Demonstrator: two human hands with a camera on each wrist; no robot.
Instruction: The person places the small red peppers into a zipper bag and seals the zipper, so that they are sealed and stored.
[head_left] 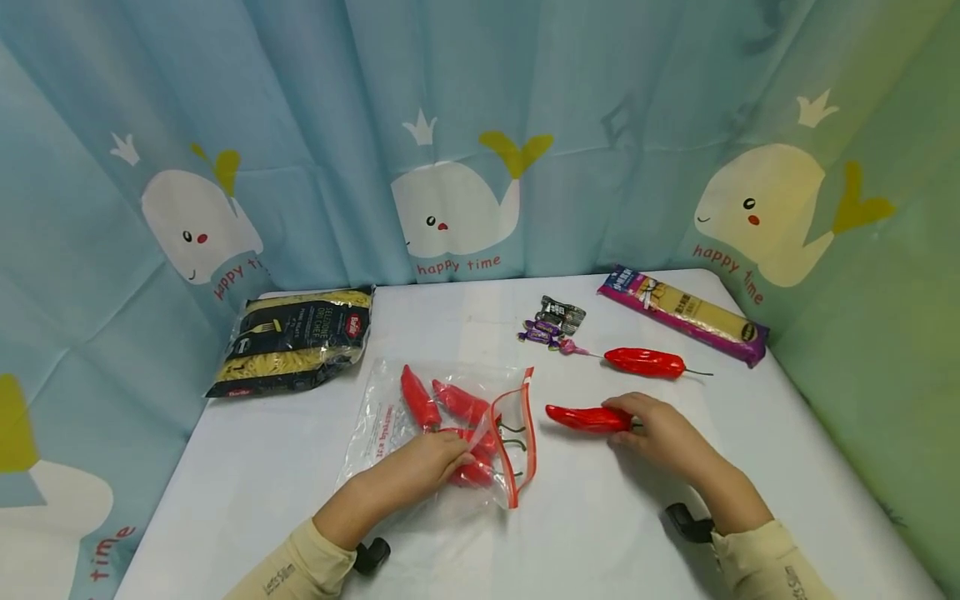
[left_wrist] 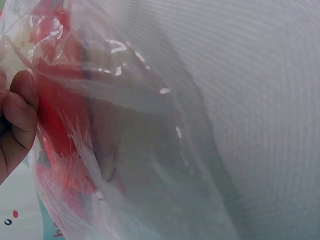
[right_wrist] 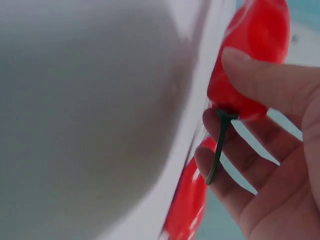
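My right hand (head_left: pixel 654 429) grips a red chili pepper (head_left: pixel 585 418) near its stem end, thumb on one side and fingers on the other. Its green stem (right_wrist: pixel 220 145) sticks out past the fingers in the right wrist view. To the left lies a clear zip bag (head_left: pixel 367 417) with a red zip edge (head_left: pixel 531 433), its mouth gaping toward the pepper. Several red chili peppers (head_left: pixel 418 398) are inside, stems toward the mouth. My left hand (head_left: pixel 420 467) lies over the bag and pinches its upper film near the mouth. Another red chili pepper (head_left: pixel 643 362) lies behind my right hand.
Behind the bag's mouth are a pink lollipop (head_left: pixel 573 347), purple-wrapped candies (head_left: pixel 542 332) and dark sachets (head_left: pixel 561 313). A black pasta bag (head_left: pixel 296 337) stands at the back left, a purple noodle pack (head_left: pixel 682 315) at the back right. A curtain (head_left: pixel 315 208) hangs along the table's (head_left: pixel 600 533) edges.
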